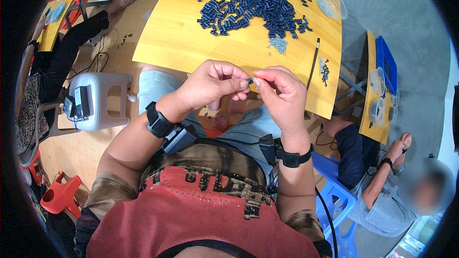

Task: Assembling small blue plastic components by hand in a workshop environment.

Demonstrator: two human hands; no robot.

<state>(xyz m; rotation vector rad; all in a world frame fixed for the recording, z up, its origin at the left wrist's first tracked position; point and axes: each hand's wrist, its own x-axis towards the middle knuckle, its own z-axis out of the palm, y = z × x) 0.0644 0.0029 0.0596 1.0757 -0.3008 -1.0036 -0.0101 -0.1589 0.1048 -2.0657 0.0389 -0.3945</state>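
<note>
Just off the near edge of the yellow table [172, 28], my two hands meet fingertip to fingertip. My left hand [215, 83] pinches a small dark plastic part [250, 80] between thumb and forefinger. The thumb and forefinger of my right hand [282, 91] close on the other end of it; anything else in that pinch is hidden. Beyond the hands lies a big heap of small black tube-shaped parts [253, 7]. A little pile of silver metal pieces [278, 44], like screws or pins, sits at the heap's near edge.
At the table's right lie a thin black rod [313, 62] and a small cluster of black and silver parts [324, 71]. A clear bowl [330, 2] stands at the far right corner. A white stool [98, 100] is left; a seated person [387, 196] is right.
</note>
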